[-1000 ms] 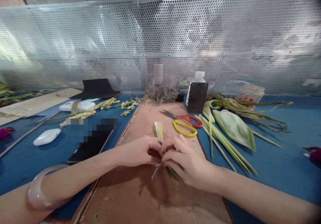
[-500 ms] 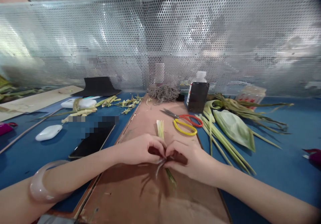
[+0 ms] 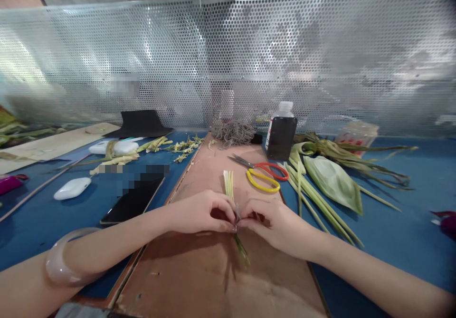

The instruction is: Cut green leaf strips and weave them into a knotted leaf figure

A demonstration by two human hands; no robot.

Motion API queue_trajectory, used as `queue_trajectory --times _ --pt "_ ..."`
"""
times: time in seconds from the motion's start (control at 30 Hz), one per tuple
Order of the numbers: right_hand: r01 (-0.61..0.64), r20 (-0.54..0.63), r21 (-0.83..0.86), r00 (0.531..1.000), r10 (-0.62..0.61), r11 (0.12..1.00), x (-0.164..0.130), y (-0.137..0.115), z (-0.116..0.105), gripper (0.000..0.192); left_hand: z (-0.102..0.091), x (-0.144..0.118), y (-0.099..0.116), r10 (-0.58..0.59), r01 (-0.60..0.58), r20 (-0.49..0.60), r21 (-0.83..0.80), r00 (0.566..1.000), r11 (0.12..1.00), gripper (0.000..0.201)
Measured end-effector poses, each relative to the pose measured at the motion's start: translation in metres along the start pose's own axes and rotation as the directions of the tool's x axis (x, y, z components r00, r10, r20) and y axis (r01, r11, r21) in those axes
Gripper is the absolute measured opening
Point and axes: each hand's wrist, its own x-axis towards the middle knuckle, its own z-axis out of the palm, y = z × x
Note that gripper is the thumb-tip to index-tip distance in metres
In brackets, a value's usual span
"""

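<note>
A small bundle of pale green leaf strips (image 3: 229, 184) lies upright in view on the brown board, its white ends pointing away from me and its darker green ends toward me. At its middle, a thin grey string (image 3: 237, 209) shows between my fingertips. My left hand (image 3: 208, 212) pinches at the bundle's left side, thumb and forefinger closed on the string. From the right, my right hand (image 3: 272, 220) pinches the string too, its fingertips almost touching the left ones. The fingers partly hide the string and the bundle's middle.
Scissors (image 3: 262, 178) with red and yellow handles lie beyond my hands, before a tangle of grey string (image 3: 233, 133). A bottle (image 3: 285, 109) stands behind a dark phone-like slab (image 3: 281, 138). Long leaves (image 3: 327, 208) lie right; a black phone (image 3: 133, 201) and white case (image 3: 72, 188) lie left.
My right fingers have shifted slightly and closed into a tighter pinch. The loose string end that hung toward me no longer shows there; some string now stands up between the hands.
</note>
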Motion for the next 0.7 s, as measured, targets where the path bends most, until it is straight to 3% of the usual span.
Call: queue_trajectory --times 0.33,0.43,0.57,0.7 --pt "-0.113 0.126 0.107 0.987 0.099 0.988 -0.002 0.005 -0.009 0.012 -0.002 -0.001 -0.001 -0.055 0.055 0.026 0.021 0.998 0.998 0.017" --pt "-0.156 0.138 0.116 0.981 0.139 0.981 -0.002 0.007 -0.008 0.014 -0.001 -0.001 -0.001 -0.072 0.072 0.033 0.004 0.997 0.997 0.017" --pt "-0.169 0.127 0.095 0.98 0.156 0.981 -0.002 0.007 -0.009 0.004 0.002 -0.003 -0.002 -0.065 0.065 0.003 0.001 0.998 0.998 0.015" --pt "-0.194 0.149 0.08 0.972 0.181 0.978 -0.002 0.006 -0.012 0.009 0.003 -0.004 -0.003 -0.037 0.037 -0.012 0.046 0.999 0.998 0.012"
